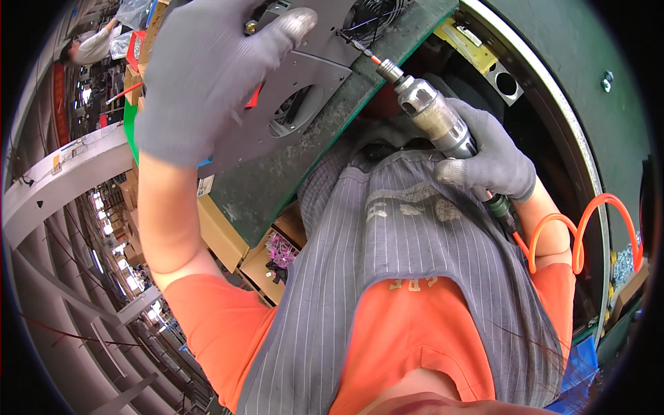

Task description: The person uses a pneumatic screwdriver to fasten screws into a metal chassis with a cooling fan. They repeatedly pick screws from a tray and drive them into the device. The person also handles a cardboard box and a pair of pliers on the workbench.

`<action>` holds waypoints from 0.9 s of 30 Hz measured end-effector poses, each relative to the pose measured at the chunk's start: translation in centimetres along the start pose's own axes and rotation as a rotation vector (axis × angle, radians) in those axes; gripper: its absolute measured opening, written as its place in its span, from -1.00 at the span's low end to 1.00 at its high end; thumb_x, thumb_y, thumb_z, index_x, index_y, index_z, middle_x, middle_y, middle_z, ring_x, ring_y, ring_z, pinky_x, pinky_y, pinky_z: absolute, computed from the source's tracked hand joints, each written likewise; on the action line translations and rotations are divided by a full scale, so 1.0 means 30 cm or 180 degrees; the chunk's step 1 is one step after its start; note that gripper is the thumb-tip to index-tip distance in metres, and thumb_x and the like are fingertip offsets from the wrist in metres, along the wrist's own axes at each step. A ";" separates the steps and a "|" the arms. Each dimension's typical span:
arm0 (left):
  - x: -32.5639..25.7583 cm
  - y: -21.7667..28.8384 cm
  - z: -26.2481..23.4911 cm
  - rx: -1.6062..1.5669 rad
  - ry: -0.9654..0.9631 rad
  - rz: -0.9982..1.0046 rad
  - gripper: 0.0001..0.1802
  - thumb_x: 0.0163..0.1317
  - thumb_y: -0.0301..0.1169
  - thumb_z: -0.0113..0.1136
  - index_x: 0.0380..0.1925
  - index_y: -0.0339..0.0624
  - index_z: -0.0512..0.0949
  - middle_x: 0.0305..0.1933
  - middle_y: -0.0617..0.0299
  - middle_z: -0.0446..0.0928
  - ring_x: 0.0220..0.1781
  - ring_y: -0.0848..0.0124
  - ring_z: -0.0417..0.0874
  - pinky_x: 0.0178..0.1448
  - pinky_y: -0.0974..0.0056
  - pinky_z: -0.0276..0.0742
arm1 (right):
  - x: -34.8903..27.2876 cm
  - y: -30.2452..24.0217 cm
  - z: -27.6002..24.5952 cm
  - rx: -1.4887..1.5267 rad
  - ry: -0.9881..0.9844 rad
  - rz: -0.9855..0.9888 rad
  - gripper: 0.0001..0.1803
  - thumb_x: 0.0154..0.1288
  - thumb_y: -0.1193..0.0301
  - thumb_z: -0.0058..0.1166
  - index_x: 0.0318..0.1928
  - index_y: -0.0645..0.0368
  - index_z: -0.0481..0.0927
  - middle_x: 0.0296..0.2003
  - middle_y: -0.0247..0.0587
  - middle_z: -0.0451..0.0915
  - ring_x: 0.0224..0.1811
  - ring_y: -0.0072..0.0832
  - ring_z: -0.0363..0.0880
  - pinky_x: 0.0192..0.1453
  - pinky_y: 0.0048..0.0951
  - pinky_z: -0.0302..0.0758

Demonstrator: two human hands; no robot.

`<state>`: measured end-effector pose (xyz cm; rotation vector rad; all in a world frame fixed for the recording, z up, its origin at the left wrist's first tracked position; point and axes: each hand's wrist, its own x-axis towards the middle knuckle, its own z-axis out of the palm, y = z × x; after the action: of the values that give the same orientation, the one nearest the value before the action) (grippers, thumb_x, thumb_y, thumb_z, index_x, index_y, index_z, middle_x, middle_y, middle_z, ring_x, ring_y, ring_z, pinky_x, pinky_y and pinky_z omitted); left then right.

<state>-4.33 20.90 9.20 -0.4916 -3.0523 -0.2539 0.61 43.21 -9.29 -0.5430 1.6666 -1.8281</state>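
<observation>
My right hand (496, 149), in a grey glove, is wrapped around a metal-bodied air screwdriver (443, 121). Its bit points up and left, with the tip beside the edge of a dark grey metal panel (321, 69). A coiled orange hose (577, 225) runs on the right, near the tool's rear end. My left hand (207, 76), also gloved, is raised over the panel's left side. The thumb stretches out apart from the palm, while the other fingers are largely cut off by the upper edge. Near that thumb a small brass-coloured fitting (250, 28) shows.
The panel lies on a green-edged workbench (256, 187). Black wires (377, 21) are bundled beyond it. Below are cardboard boxes (221, 232) and a bin with purple parts (280, 250). A green surface (553, 41) with a metal rim lies at right. Another person (93, 47) is far left.
</observation>
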 end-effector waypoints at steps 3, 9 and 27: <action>0.041 0.011 -0.039 -0.0283 -0.1119 -0.0788 -0.59 0.32 -0.15 0.13 -0.16 -0.35 0.57 -0.46 0.01 0.57 -0.39 0.28 0.59 -0.27 0.22 0.44 | 0.008 -0.002 0.004 0.0203 -0.0124 0.0200 -0.26 -0.11 0.26 0.42 0.11 0.31 0.46 -0.16 -0.23 0.51 -0.13 -0.48 0.50 0.03 -0.43 0.46; 0.050 -0.053 0.018 -0.0640 -0.1029 -0.0650 -0.59 0.35 -0.17 0.09 -0.21 -0.39 0.56 -0.52 0.04 0.51 -0.43 0.32 0.50 -0.26 0.22 0.40 | 0.029 0.013 0.007 0.0125 0.0028 0.0166 -0.26 -0.15 0.25 0.42 0.09 0.29 0.46 -0.21 -0.28 0.52 -0.19 -0.53 0.49 -0.03 -0.48 0.46; 0.064 -0.100 -0.003 -0.0442 -0.1410 -0.1011 -0.53 0.32 -0.13 0.08 -0.59 -0.34 0.51 -0.66 0.37 0.32 -0.59 0.55 0.29 -0.44 0.31 0.25 | 0.031 -0.073 0.037 0.0943 -0.0196 0.0632 -0.24 -0.09 0.26 0.36 0.16 0.29 0.44 -0.24 -0.33 0.50 -0.24 -0.63 0.45 -0.13 -0.55 0.43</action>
<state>-7.09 18.67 8.93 -0.0637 -3.5593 -0.4204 0.31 41.85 -7.06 -0.2921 1.3258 -1.8464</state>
